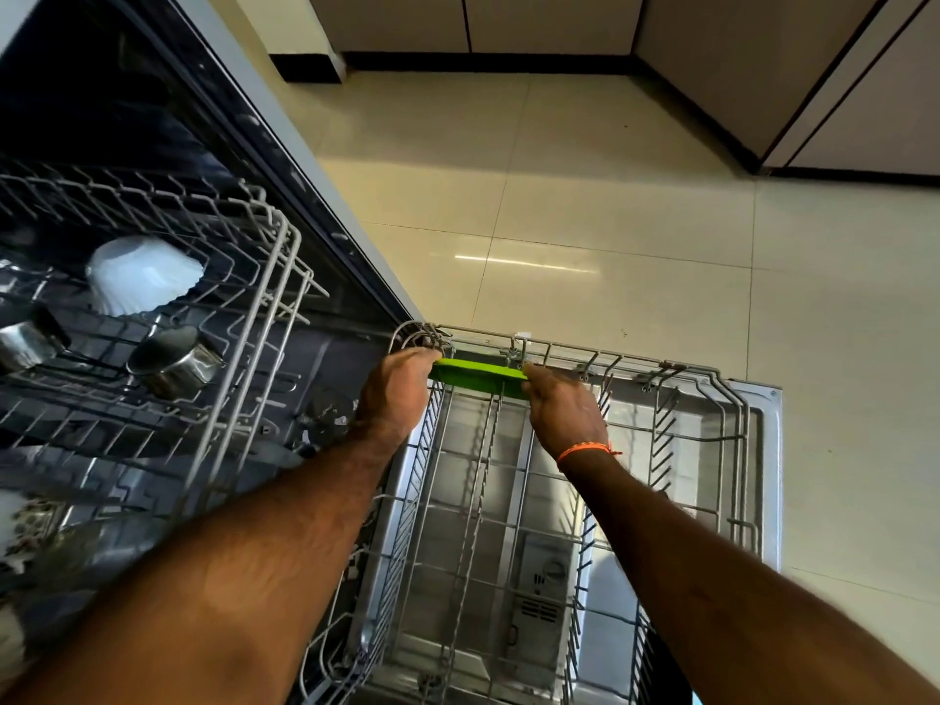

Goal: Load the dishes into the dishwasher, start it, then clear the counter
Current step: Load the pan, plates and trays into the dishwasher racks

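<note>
Both hands were closed on the flat bright-green plastic piece [478,375], apparently a plate or board seen edge-on, at the far end of the pulled-out grey wire lower rack [732,435]: the left hand [397,394] gripped its left end, the right hand [562,409] its right end, fingers curled over the edge. Its long axis ran side to side across the rack, square to the forearms, with both hands about equally placed. It stood just inside the rack's far rim, over the open stainless dishwasher door [763,399]. The next move probably turned on dropping it straight down between the tines. The upper wire rack [264,277] to the left held a white fluted bowl [142,274] and steel cups [173,361].
</note>
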A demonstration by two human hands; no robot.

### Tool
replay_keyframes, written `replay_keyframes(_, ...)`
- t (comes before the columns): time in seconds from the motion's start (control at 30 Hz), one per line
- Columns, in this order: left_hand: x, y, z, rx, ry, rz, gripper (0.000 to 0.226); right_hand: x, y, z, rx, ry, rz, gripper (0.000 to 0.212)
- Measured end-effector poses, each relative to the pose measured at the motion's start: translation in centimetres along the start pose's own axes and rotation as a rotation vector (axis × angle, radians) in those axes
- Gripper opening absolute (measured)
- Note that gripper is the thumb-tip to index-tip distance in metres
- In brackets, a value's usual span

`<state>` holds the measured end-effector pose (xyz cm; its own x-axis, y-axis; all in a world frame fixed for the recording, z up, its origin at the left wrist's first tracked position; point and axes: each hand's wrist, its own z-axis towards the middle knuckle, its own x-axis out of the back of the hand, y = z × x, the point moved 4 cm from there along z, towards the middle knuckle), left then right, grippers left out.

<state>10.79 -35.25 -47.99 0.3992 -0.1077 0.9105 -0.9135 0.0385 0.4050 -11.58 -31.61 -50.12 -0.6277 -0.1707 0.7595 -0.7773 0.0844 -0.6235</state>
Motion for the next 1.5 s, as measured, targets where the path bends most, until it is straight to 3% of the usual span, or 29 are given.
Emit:
replay_keyframes(0.33,1.4,2.6,-3.2,0.226,-0.113,-0.04,0.06,3.3,-2.1,-1.7,-0.112,-0.15,-0.149,0.059)
replay_keyframes(0.6,10.3,11.2,-10.4,0.198,-0.338,-0.019,0.059,13.5,-9.0,-8.5,-0.011,-0.33,-0.297,0.048)
replay_keyframes(0.73,17.8,15.0,-17.3,0.269,-0.404,-0.053,0.061,19.7,-14.5,-14.7,0.062,-0.376,-0.376,0.046)
replay_keyframes(1.03,32.8,19.7,-38.0,0.443,-0.272,-0.123,0.034,26.9,-28.1,-30.0,0.353,-0.492,-0.495,0.043)
replay_keyframes(1.27,39.9,18.9,-53.8,0.619,-0.078,-0.232,0.049,24.5,-39.7,-41.0,0.738,-0.627,-0.63,0.039)
replay_keyframes(1.5,45.5,14.6,-68.2,0.795,0.111,-0.135,0.05,19.8,-51.0,-50.7,0.994,-0.669,-0.526,0.041)
